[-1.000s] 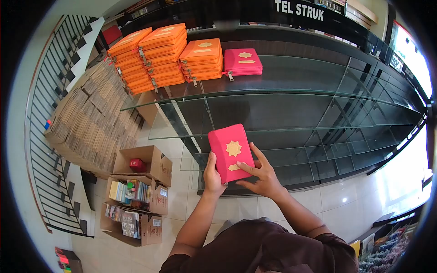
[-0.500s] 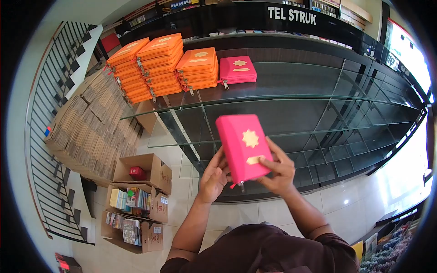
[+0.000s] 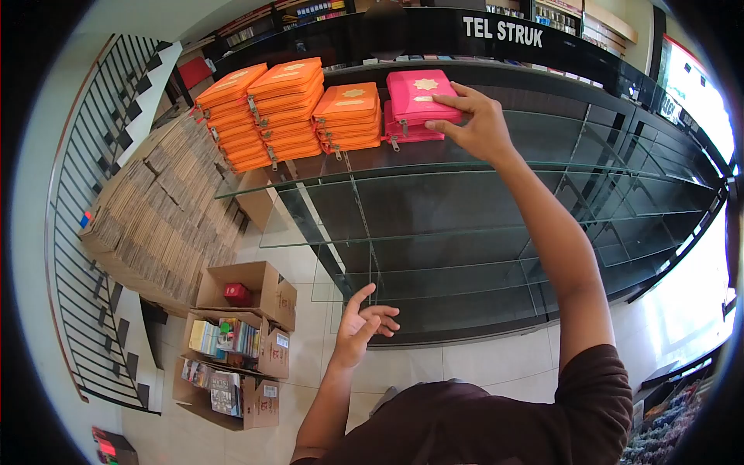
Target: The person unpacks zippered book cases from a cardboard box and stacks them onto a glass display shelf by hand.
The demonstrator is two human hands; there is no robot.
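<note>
My right hand (image 3: pixel 482 125) grips the right side of a pink zip-up book (image 3: pixel 412 84), thumb at its front edge and fingers on top. This book has a gold star and label on its cover and rests on another pink zip-up book (image 3: pixel 418 136), which is partly hidden beneath it. To their left stand several stacks of orange zip-up books (image 3: pixel 347 116), with zipper pulls facing me. My left hand (image 3: pixel 358 329) hangs in front of the glass shelves, fingers loosely bent and apart, holding nothing.
The books stand on a dark counter top (image 3: pixel 496 143) above glass shelves (image 3: pixel 434 221). On the floor at left are open cardboard boxes (image 3: pixel 271 349) with books in them. Behind these rise tall piles of flattened cardboard (image 3: pixel 167 209) and a stair railing (image 3: pixel 66 256).
My right hand has carried the pink zip-up book up and forward onto the other pink one. My left hand has let go of it and stayed low.
</note>
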